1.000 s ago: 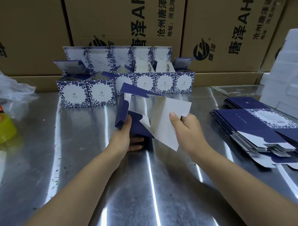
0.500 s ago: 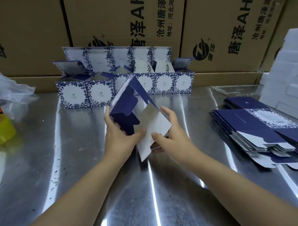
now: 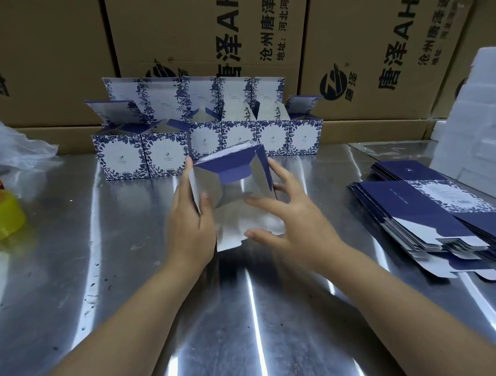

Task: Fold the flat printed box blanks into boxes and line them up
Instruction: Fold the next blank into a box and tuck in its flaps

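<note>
Several finished boxes (image 3: pixel 208 144) are lined up at the back of the worktop (image 3: pixel 246 315), their lids left standing open. One more box (image 3: pixel 232 185) is held near the middle, just in front of that row. It is opened into a tube, and its flaps are only partly folded in. Its left wall is pinched between thumb and fingers of the left hand (image 3: pixel 191 227). The right hand (image 3: pixel 294 222) is spread wide, its fingertips touching the right wall and a loose flap. A thick stack of flat blanks (image 3: pixel 430 217) is left on the right, so much of the work is judged to remain.
</note>
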